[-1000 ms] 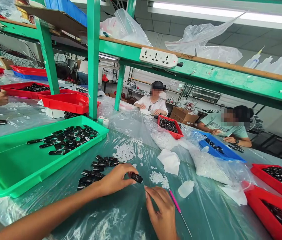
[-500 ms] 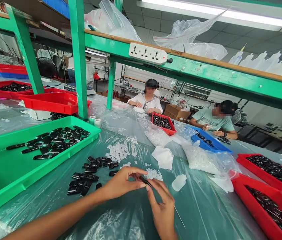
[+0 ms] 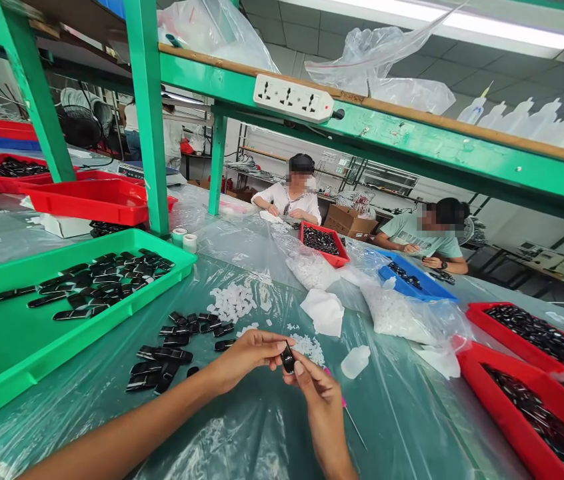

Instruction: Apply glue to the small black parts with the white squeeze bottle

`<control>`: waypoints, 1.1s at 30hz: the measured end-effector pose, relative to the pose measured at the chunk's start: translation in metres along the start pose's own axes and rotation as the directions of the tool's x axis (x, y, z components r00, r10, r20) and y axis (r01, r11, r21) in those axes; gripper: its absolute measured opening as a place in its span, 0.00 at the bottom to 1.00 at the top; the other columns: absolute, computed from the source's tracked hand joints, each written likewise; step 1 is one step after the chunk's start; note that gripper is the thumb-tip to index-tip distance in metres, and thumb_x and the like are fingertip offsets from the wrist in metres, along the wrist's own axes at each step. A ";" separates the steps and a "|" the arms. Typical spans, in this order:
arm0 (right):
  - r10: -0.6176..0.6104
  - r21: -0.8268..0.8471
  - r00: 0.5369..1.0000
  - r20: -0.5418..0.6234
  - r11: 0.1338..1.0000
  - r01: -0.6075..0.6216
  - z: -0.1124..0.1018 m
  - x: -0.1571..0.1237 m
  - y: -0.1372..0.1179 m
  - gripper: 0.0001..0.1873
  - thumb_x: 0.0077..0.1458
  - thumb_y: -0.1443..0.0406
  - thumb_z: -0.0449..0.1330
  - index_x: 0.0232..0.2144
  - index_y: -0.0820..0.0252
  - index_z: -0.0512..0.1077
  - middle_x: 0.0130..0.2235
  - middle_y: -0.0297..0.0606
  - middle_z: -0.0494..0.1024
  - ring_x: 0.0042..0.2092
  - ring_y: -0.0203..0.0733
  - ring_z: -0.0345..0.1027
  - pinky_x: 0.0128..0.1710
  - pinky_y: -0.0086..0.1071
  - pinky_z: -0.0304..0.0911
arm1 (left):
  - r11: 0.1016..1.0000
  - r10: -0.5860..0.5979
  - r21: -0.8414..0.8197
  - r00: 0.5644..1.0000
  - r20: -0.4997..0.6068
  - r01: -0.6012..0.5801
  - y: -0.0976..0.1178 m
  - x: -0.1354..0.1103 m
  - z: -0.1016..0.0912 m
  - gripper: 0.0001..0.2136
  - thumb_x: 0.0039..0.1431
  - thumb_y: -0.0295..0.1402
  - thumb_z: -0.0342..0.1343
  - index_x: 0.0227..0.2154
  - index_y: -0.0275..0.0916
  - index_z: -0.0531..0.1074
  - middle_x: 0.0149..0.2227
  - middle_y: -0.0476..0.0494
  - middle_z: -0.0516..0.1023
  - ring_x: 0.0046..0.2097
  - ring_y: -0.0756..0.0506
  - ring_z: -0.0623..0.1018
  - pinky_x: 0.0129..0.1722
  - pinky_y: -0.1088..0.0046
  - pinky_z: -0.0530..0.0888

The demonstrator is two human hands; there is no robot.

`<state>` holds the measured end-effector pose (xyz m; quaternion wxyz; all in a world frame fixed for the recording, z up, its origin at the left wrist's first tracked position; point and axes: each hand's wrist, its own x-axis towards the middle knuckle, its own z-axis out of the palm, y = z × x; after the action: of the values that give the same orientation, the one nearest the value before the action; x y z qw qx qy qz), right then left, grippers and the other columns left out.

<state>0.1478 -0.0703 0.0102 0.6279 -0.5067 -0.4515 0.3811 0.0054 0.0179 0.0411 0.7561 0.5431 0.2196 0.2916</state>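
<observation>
My left hand (image 3: 247,359) and my right hand (image 3: 318,393) meet over the plastic-covered table, and both pinch one small black part (image 3: 288,357) held upright between their fingertips. To the left of my hands lies a loose pile of black parts (image 3: 177,347). Small white pieces (image 3: 235,301) are scattered just beyond it, with a smaller heap (image 3: 309,347) right behind the held part. A pink-handled pick (image 3: 347,412) lies on the table by my right hand, partly hidden by it.
A green tray (image 3: 17,340) with several black parts stands at the left. Red trays (image 3: 527,400) of black parts stand at the right, a small white bottle (image 3: 355,362) and white cloth (image 3: 323,311) in the middle. Two people (image 3: 289,197) work across the table under a green shelf frame (image 3: 148,120).
My right hand has come up from the table to the black part, and both hands now hold it upright. The view has shifted a little to the right.
</observation>
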 end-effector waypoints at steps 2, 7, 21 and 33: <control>0.018 0.034 1.000 0.000 0.999 -0.018 0.000 0.000 0.002 0.16 0.52 0.58 0.59 0.44 0.54 0.74 0.37 0.39 0.80 0.33 0.43 0.73 0.40 0.41 0.68 | 0.999 -0.025 -0.038 1.000 0.008 0.025 0.000 0.001 -0.001 0.14 0.51 0.37 0.60 0.39 0.35 0.77 0.24 0.48 0.72 0.25 0.53 0.67 0.31 0.77 0.65; 0.078 0.129 0.997 -0.018 0.989 -0.075 0.001 0.000 0.009 0.16 0.50 0.59 0.62 0.41 0.56 0.75 0.34 0.38 0.80 0.31 0.42 0.73 0.38 0.39 0.69 | 0.989 -0.055 -0.131 0.997 0.055 0.062 -0.003 0.002 -0.003 0.13 0.50 0.37 0.62 0.37 0.34 0.77 0.24 0.48 0.72 0.26 0.53 0.67 0.33 0.77 0.65; -0.550 -0.809 0.799 -0.242 0.570 0.147 -0.048 0.018 -0.026 0.21 0.53 0.56 0.56 0.48 0.59 0.68 0.49 0.48 0.71 0.52 0.54 0.61 0.48 0.46 0.57 | 0.954 0.084 0.290 0.996 0.000 -0.080 -0.028 -0.005 -0.007 0.13 0.52 0.41 0.57 0.34 0.38 0.67 0.29 0.49 0.71 0.24 0.51 0.69 0.25 0.76 0.67; -0.091 -0.688 0.980 -0.179 0.724 -0.058 -0.148 0.037 0.007 0.12 0.38 0.60 0.66 0.30 0.56 0.78 0.30 0.40 0.81 0.33 0.55 0.75 0.30 0.44 0.67 | 0.838 0.131 0.531 0.991 0.029 -0.126 -0.034 -0.011 -0.003 0.05 0.53 0.29 0.54 0.34 0.39 0.71 0.35 0.46 0.74 0.36 0.46 0.74 0.37 0.73 0.69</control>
<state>0.2996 -0.0773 -0.0011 0.4401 -0.7352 -0.4996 0.1273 0.0022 0.0039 0.0080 0.5539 0.7434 0.2581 0.2720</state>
